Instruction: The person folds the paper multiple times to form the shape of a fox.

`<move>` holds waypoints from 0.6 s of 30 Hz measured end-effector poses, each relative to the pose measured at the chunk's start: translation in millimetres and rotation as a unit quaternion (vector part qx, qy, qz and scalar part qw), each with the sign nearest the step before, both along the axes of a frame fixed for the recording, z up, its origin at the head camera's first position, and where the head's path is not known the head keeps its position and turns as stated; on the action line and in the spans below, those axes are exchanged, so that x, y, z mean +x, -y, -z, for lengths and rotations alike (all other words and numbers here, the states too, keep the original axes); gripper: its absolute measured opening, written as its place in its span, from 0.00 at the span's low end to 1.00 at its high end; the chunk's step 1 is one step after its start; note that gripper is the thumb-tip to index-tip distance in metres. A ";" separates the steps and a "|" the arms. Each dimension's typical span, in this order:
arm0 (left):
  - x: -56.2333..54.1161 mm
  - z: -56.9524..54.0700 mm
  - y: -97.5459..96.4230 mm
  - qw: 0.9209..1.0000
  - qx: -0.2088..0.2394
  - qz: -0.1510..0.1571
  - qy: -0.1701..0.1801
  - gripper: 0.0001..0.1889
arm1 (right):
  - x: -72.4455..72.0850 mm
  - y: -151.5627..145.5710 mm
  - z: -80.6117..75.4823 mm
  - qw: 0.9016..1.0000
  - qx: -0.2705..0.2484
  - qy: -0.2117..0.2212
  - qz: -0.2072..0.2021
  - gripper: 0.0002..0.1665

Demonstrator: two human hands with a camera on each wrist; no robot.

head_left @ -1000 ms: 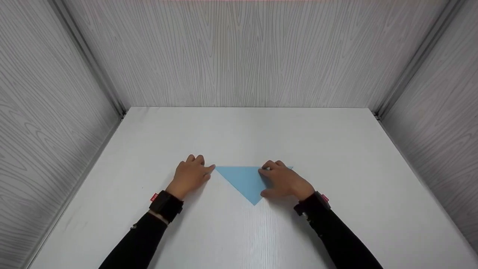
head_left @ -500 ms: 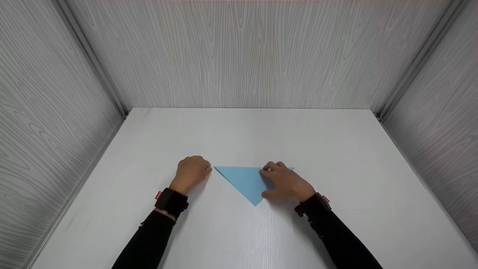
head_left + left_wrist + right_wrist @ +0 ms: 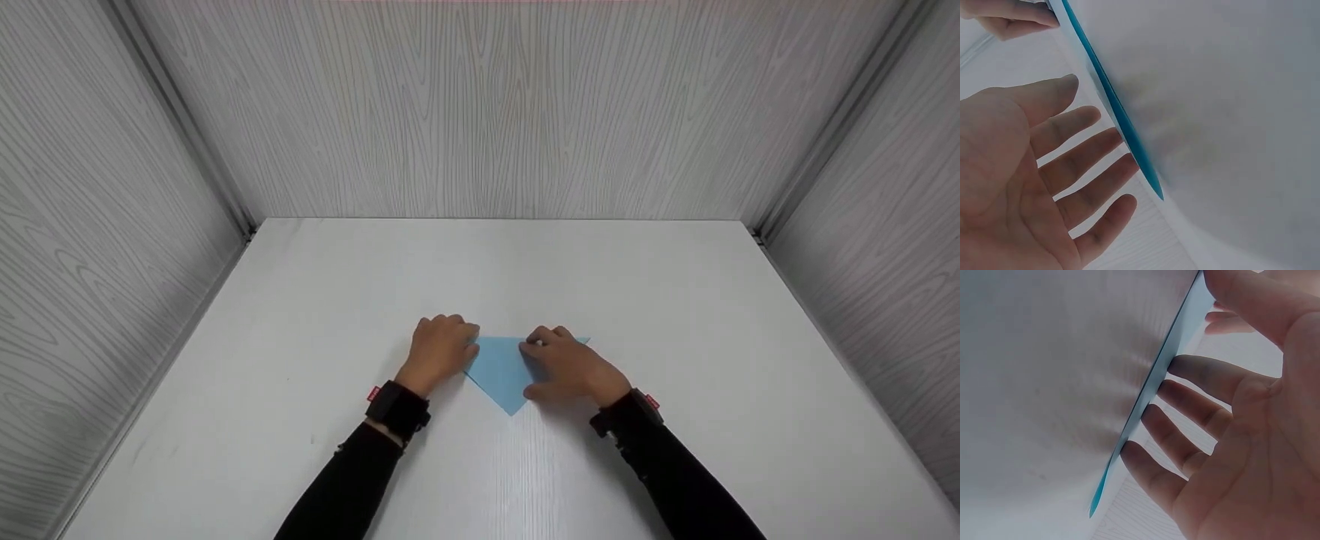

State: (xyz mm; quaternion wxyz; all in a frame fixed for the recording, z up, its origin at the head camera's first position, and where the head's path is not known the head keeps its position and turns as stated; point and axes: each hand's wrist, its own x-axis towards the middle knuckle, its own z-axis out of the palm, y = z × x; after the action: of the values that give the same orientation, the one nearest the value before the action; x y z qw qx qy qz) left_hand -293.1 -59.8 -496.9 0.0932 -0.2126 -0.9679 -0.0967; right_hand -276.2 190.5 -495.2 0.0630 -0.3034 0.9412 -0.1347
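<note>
A light blue sheet of paper (image 3: 498, 371), folded into a triangle, lies on the table with one point toward me. My left hand (image 3: 439, 349) is over its left corner, which it hides in the head view. In the left wrist view the fingers of that hand (image 3: 1081, 160) are spread and loosely bent, with fingertips at the paper (image 3: 1123, 121). My right hand (image 3: 576, 367) rests on the right half of the triangle. Seen from the right wrist, its fingertips (image 3: 1154, 413) press on the paper (image 3: 1148, 391), fingers apart and gently bent.
The white table (image 3: 360, 270) runs around the paper on all sides. A grey wood-grain panel (image 3: 480, 112) closes off the back, with similar panels on the left (image 3: 90, 247) and right (image 3: 885, 247).
My left hand first drew its fingers in beside the left corner, then moved right onto the paper. The right hand has stayed in place on the triangle.
</note>
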 end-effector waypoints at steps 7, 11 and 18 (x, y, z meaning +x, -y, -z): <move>2.8 -0.3 -13.7 1.000 0.008 -0.008 -0.002 0.12 | -1.1 4.6 1.1 1.000 -0.007 -0.018 -0.016 0.40; 3.9 0.0 -13.0 1.000 0.008 -0.020 -0.002 0.12 | -1.0 7.8 1.1 1.000 -0.006 -0.015 -0.020 0.40; 2.1 -0.5 -13.9 0.999 0.029 -0.025 -0.008 0.11 | 0.0 6.8 -0.7 0.999 -0.005 -0.019 -0.026 0.40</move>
State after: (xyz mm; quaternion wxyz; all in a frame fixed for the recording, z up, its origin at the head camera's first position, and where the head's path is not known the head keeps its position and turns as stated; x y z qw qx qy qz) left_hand -291.0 -45.9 -496.4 0.1098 -0.1859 -0.9689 -0.1206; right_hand -276.2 183.6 -494.5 0.0470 -0.3310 0.9332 -0.1315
